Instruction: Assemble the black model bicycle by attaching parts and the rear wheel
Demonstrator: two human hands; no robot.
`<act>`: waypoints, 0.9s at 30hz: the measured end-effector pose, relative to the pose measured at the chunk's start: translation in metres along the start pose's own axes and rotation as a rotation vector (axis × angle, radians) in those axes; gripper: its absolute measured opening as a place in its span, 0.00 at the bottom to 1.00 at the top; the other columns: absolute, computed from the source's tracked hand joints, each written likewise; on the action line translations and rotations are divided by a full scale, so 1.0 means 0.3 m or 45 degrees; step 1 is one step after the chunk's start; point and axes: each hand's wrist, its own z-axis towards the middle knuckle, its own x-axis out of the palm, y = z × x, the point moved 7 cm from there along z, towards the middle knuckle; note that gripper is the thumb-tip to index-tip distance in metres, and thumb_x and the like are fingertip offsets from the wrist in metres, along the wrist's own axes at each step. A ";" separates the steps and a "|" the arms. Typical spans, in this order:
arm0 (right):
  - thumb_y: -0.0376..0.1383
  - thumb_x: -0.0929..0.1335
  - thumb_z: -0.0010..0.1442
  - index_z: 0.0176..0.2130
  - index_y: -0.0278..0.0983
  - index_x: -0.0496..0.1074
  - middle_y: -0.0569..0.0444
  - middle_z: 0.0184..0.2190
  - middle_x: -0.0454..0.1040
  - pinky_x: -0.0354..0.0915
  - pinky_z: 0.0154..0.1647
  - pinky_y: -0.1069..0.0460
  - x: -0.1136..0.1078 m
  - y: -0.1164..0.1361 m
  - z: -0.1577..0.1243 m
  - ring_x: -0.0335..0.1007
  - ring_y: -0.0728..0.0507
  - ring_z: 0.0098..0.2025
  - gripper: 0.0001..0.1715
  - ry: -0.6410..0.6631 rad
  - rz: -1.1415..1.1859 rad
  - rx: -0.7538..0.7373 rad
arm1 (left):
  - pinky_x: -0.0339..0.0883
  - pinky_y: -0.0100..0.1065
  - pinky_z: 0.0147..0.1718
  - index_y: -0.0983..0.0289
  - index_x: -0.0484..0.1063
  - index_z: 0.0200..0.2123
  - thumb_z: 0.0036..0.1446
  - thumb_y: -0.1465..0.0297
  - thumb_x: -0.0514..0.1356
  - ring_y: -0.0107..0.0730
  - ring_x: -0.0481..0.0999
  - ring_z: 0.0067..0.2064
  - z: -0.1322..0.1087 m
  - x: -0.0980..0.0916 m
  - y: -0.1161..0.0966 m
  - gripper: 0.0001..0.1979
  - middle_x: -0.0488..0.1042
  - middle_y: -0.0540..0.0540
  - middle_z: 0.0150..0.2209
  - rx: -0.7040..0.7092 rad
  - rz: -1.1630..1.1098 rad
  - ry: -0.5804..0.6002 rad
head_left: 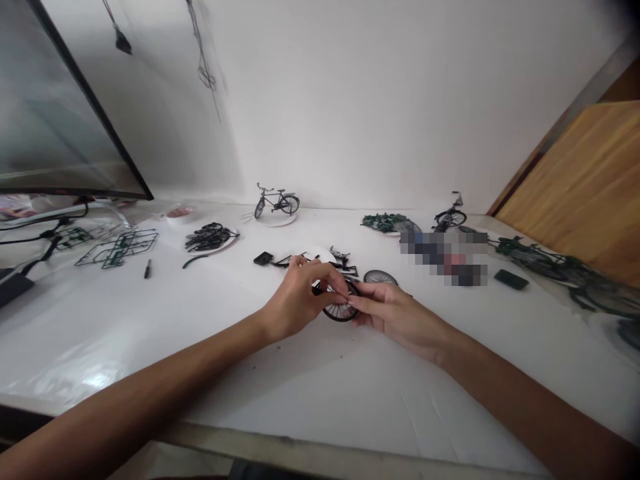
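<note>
Low over the white table, a miniature bicycle wheel (341, 313) with a black tyre and thin spokes is tilted between my hands. My left hand (303, 297) is closed, thumb and fingers pinched at the wheel's middle; any small part there is hidden. My right hand (393, 310) grips the wheel's right rim, its thumb near the hub. Just behind lies another loose wheel (380, 276). Black bicycle frame parts (283, 262) and a small silver-and-black piece (341, 255) rest beyond my fingers, partly covered by them.
Assembled model bicycles stand at the back, one on a plate (277, 203), another (451, 217) further right. Plates hold black parts (213, 236) and green parts (387, 223). Green sprue frames (120, 248) and a small screwdriver (147, 269) lie left. A monitor (60, 113) overhangs the left side.
</note>
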 end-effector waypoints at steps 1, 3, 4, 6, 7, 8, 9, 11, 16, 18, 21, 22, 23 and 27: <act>0.39 0.70 0.64 0.51 0.38 0.77 0.47 0.51 0.77 0.72 0.46 0.49 0.000 0.000 0.001 0.74 0.44 0.47 0.16 0.004 0.004 -0.003 | 0.56 0.43 0.47 0.58 0.75 0.36 0.60 0.68 0.66 0.32 0.72 0.35 -0.001 -0.001 0.001 0.02 0.80 0.47 0.36 -0.010 -0.014 -0.007; 0.39 0.70 0.64 0.50 0.38 0.77 0.47 0.51 0.77 0.72 0.44 0.50 -0.003 -0.002 0.003 0.74 0.44 0.46 0.16 0.004 0.009 -0.013 | 0.57 0.44 0.47 0.59 0.74 0.37 0.60 0.68 0.66 0.33 0.72 0.35 -0.002 -0.002 0.002 0.03 0.80 0.49 0.37 -0.017 -0.020 -0.018; 0.39 0.70 0.64 0.50 0.38 0.77 0.47 0.50 0.77 0.72 0.43 0.50 -0.005 -0.003 0.004 0.74 0.45 0.45 0.15 0.004 0.012 -0.017 | 0.57 0.45 0.47 0.59 0.74 0.38 0.60 0.67 0.65 0.34 0.73 0.36 -0.003 -0.003 0.001 0.04 0.80 0.49 0.37 -0.014 -0.014 -0.023; 0.38 0.69 0.64 0.50 0.38 0.77 0.47 0.50 0.77 0.71 0.42 0.51 -0.006 -0.003 0.005 0.73 0.46 0.44 0.15 0.008 0.022 -0.023 | 0.57 0.45 0.48 0.59 0.74 0.38 0.60 0.67 0.65 0.34 0.73 0.36 -0.004 -0.004 0.001 0.04 0.80 0.49 0.37 -0.008 -0.004 -0.027; 0.38 0.69 0.64 0.50 0.39 0.77 0.48 0.49 0.77 0.70 0.42 0.51 -0.006 -0.003 0.005 0.73 0.46 0.43 0.15 0.011 0.032 -0.020 | 0.57 0.45 0.48 0.59 0.73 0.38 0.60 0.68 0.66 0.34 0.73 0.37 -0.004 -0.003 0.003 0.04 0.80 0.49 0.37 -0.011 -0.004 -0.022; 0.38 0.70 0.64 0.49 0.38 0.78 0.48 0.48 0.77 0.70 0.41 0.52 -0.006 -0.003 0.005 0.73 0.47 0.42 0.14 0.008 0.045 -0.012 | 0.57 0.45 0.49 0.59 0.74 0.38 0.60 0.68 0.65 0.34 0.74 0.37 -0.003 -0.003 0.005 0.04 0.80 0.49 0.37 -0.019 -0.006 -0.016; 0.37 0.70 0.64 0.49 0.38 0.78 0.48 0.47 0.77 0.69 0.40 0.53 -0.006 -0.002 0.005 0.72 0.48 0.41 0.14 -0.001 0.062 0.000 | 0.57 0.45 0.49 0.59 0.74 0.38 0.60 0.68 0.65 0.33 0.74 0.37 -0.003 -0.002 0.008 0.04 0.80 0.48 0.37 -0.031 -0.010 -0.010; 0.36 0.71 0.62 0.47 0.36 0.79 0.49 0.43 0.77 0.68 0.37 0.54 -0.007 -0.001 0.003 0.70 0.49 0.37 0.13 -0.023 0.096 0.025 | 0.56 0.44 0.49 0.59 0.74 0.38 0.60 0.69 0.65 0.33 0.74 0.36 -0.001 -0.001 0.012 0.04 0.80 0.48 0.37 -0.050 -0.017 0.008; 0.36 0.72 0.60 0.44 0.36 0.79 0.50 0.41 0.77 0.66 0.36 0.54 -0.008 -0.001 0.000 0.68 0.50 0.36 0.12 -0.034 0.099 0.049 | 0.55 0.44 0.50 0.59 0.73 0.38 0.61 0.73 0.64 0.32 0.73 0.35 0.001 -0.001 0.003 0.03 0.79 0.49 0.36 0.013 0.006 0.053; 0.36 0.72 0.60 0.44 0.36 0.79 0.50 0.41 0.77 0.66 0.36 0.54 -0.010 -0.006 0.000 0.68 0.49 0.37 0.12 -0.029 0.083 0.051 | 0.55 0.44 0.51 0.59 0.73 0.38 0.62 0.75 0.62 0.31 0.73 0.35 -0.001 0.000 -0.003 0.04 0.78 0.48 0.37 0.039 0.014 0.082; 0.36 0.73 0.60 0.44 0.36 0.79 0.49 0.42 0.77 0.66 0.37 0.53 -0.012 -0.016 0.000 0.69 0.48 0.39 0.11 -0.021 0.096 0.056 | 0.53 0.43 0.51 0.60 0.72 0.39 0.63 0.75 0.62 0.29 0.73 0.34 -0.001 0.002 -0.008 0.04 0.78 0.47 0.38 0.050 0.011 0.126; 0.36 0.73 0.59 0.44 0.36 0.79 0.50 0.42 0.77 0.66 0.37 0.53 -0.012 -0.019 0.001 0.69 0.49 0.39 0.11 -0.024 0.112 0.060 | 0.53 0.43 0.51 0.60 0.72 0.39 0.63 0.75 0.61 0.29 0.73 0.34 -0.001 0.003 -0.009 0.04 0.78 0.47 0.38 0.045 0.013 0.133; 0.36 0.74 0.59 0.44 0.36 0.79 0.50 0.42 0.77 0.66 0.38 0.54 -0.013 -0.021 0.002 0.69 0.49 0.39 0.12 -0.035 0.135 0.063 | 0.52 0.42 0.51 0.60 0.72 0.39 0.64 0.74 0.61 0.28 0.73 0.35 -0.001 0.003 -0.010 0.04 0.78 0.47 0.38 0.039 0.022 0.131; 0.37 0.74 0.60 0.45 0.39 0.80 0.52 0.43 0.76 0.66 0.41 0.54 -0.017 -0.018 0.010 0.68 0.49 0.41 0.12 -0.119 0.234 0.023 | 0.50 0.41 0.51 0.60 0.71 0.40 0.64 0.75 0.61 0.29 0.74 0.39 -0.003 -0.005 -0.021 0.04 0.78 0.46 0.40 0.065 0.143 0.007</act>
